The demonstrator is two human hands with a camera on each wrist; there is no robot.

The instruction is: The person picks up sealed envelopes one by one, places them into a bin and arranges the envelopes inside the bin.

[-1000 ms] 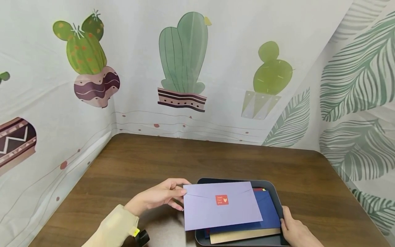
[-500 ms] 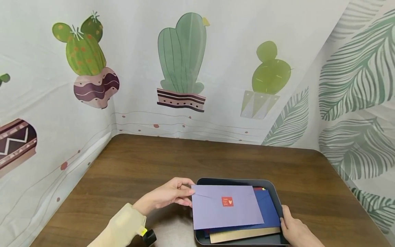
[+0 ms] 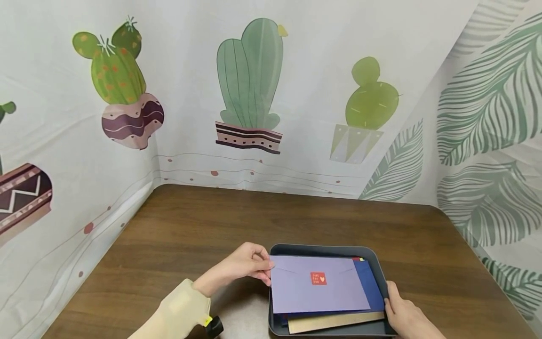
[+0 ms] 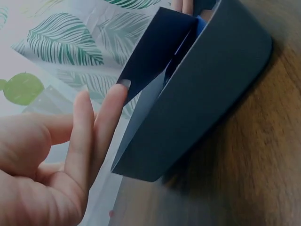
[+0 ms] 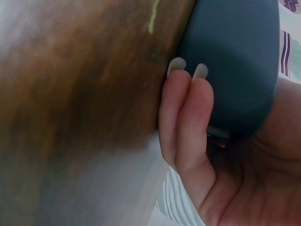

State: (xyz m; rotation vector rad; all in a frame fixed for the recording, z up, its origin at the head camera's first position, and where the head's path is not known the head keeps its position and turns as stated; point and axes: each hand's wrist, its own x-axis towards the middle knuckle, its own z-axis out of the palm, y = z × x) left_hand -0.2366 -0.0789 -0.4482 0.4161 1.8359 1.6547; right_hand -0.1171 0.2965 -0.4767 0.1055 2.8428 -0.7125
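Note:
A lavender envelope [image 3: 296, 292] with a red square sticker lies over the dark grey tray [image 3: 372, 258], its left edge at the tray's left rim. My left hand [image 3: 250, 264] pinches that left edge between thumb and fingers. In the left wrist view, the left hand [image 4: 89, 136] is beside the tray's outer wall [image 4: 211, 89]. Under the lavender envelope, a blue envelope [image 3: 371, 288] and a beige-gold one [image 3: 334, 323] show at the right and front. My right hand [image 3: 406, 314] grips the tray's right side; in the right wrist view its fingers [image 5: 195, 113] curl against the tray's underside.
The tray stands on a brown wooden table [image 3: 203, 216] near its front side. A small red and yellow edge [image 3: 359, 259] peeks out at the back of the tray. Cloth printed with cacti and leaves [image 3: 313, 94] hangs behind and beside the table.
My left hand has moved right and slightly lower with the lavender envelope, which now covers more of the tray's inside. The right hand and the tray have stayed in place.

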